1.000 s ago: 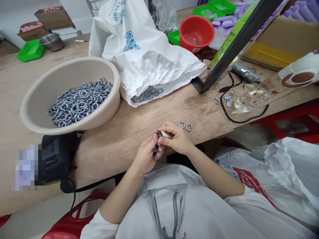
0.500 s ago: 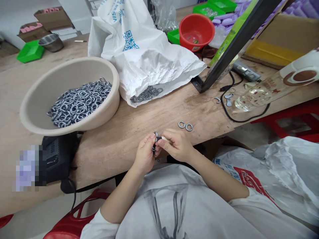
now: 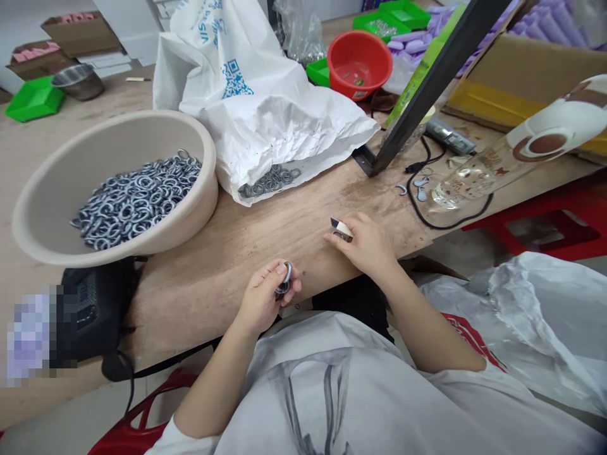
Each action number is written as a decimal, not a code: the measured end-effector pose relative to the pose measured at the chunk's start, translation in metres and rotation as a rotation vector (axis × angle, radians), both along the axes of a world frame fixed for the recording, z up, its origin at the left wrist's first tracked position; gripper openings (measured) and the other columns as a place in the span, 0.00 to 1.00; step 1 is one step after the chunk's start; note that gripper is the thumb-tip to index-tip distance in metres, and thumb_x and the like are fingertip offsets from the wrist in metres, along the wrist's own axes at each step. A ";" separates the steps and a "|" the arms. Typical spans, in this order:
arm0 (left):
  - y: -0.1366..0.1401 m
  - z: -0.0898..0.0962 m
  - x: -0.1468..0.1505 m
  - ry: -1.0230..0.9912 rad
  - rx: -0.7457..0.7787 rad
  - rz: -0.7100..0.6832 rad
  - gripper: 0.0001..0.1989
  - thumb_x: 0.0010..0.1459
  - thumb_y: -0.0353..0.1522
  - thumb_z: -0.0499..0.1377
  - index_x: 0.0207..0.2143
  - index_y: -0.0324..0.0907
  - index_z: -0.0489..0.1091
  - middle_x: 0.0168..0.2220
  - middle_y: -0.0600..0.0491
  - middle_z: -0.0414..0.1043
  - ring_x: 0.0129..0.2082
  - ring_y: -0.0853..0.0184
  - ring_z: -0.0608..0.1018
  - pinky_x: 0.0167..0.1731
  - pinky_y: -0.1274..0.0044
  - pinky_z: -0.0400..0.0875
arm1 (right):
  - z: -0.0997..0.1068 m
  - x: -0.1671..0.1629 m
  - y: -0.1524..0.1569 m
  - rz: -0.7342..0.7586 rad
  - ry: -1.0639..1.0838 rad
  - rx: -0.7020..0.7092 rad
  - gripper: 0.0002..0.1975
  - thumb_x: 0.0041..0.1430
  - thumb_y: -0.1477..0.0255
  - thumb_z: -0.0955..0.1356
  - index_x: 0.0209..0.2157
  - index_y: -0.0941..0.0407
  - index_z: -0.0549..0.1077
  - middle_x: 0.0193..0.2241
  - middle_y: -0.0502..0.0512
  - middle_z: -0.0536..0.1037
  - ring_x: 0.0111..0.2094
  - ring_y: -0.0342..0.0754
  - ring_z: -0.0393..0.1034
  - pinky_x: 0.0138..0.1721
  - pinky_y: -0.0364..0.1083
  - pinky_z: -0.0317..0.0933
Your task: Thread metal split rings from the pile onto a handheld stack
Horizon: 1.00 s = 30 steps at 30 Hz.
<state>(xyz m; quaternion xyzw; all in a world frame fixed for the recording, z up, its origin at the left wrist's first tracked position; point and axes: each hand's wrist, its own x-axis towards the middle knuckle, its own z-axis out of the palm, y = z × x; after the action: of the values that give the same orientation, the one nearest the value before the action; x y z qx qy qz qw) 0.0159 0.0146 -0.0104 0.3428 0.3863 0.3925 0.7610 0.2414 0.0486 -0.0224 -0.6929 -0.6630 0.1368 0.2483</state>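
Observation:
My left hand point(image 3: 266, 292) is closed around grey metal rings point(image 3: 287, 273), one standing up between thumb and fingers and at least one more below it. To the right, my right hand point(image 3: 367, 246) rests at the tabletop, its fingers wrapped round a small knife point(image 3: 342, 229) with a pale handle and a dark, slanted tip. Part of a ring shows under the knife by the thumb; whether the fingers grip it is hidden. A large beige basin point(image 3: 211, 183) holds a heap of similar rings point(image 3: 142, 199).
An opened white sack point(image 3: 294, 120) lies behind, with rings in its mouth. A black metal post point(image 3: 408, 120) rises from the table. Further right are a clear bottle point(image 3: 467, 183) and a black cable point(image 3: 446, 226). A black device point(image 3: 90, 309) sits front left.
My hands have come apart. The right hand moved right and away from me with the knife, over where two loose rings lay. The left hand kept its rings and shifted slightly left.

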 end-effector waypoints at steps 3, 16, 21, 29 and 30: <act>0.007 -0.001 0.001 -0.022 -0.061 0.039 0.12 0.54 0.36 0.63 0.39 0.39 0.74 0.27 0.53 0.73 0.17 0.75 0.66 0.15 0.83 0.51 | -0.003 0.009 0.002 -0.026 -0.117 -0.071 0.16 0.57 0.60 0.72 0.43 0.54 0.80 0.38 0.59 0.76 0.35 0.53 0.71 0.32 0.47 0.56; 0.002 0.000 0.020 -0.115 -0.278 -0.146 0.29 0.48 0.56 0.64 0.30 0.36 0.69 0.21 0.58 0.61 0.16 0.79 0.59 0.13 0.86 0.47 | 0.008 -0.057 -0.011 0.358 1.294 -0.369 0.22 0.47 0.53 0.76 0.30 0.54 0.69 0.20 0.44 0.71 0.19 0.39 0.62 0.23 0.42 0.61; -0.001 -0.002 0.019 -0.172 -0.268 -0.007 0.25 0.49 0.49 0.68 0.26 0.40 0.62 0.19 0.60 0.58 0.16 0.78 0.59 0.13 0.86 0.48 | 0.008 -0.061 -0.016 0.401 1.042 -0.059 0.18 0.51 0.55 0.75 0.33 0.54 0.74 0.30 0.51 0.76 0.31 0.44 0.70 0.35 0.45 0.66; -0.002 0.004 0.023 -0.190 -0.286 0.033 0.23 0.50 0.46 0.67 0.21 0.40 0.61 0.17 0.60 0.56 0.14 0.78 0.59 0.13 0.84 0.49 | 0.005 -0.059 -0.015 0.255 0.878 -0.098 0.19 0.60 0.53 0.68 0.31 0.56 0.74 0.26 0.51 0.76 0.29 0.45 0.69 0.32 0.44 0.63; -0.002 0.004 0.024 -0.184 -0.290 0.069 0.23 0.51 0.46 0.67 0.21 0.40 0.60 0.16 0.61 0.56 0.14 0.78 0.59 0.13 0.84 0.49 | 0.005 -0.059 -0.016 0.246 0.817 -0.047 0.18 0.59 0.54 0.69 0.32 0.56 0.74 0.27 0.51 0.76 0.29 0.45 0.69 0.32 0.45 0.62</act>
<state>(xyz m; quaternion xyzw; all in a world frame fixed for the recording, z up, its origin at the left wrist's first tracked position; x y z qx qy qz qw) 0.0398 0.0127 -0.0059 0.1786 0.3789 0.3882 0.8209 0.1825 0.0323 -0.0174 -0.5031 -0.5847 0.4436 0.4564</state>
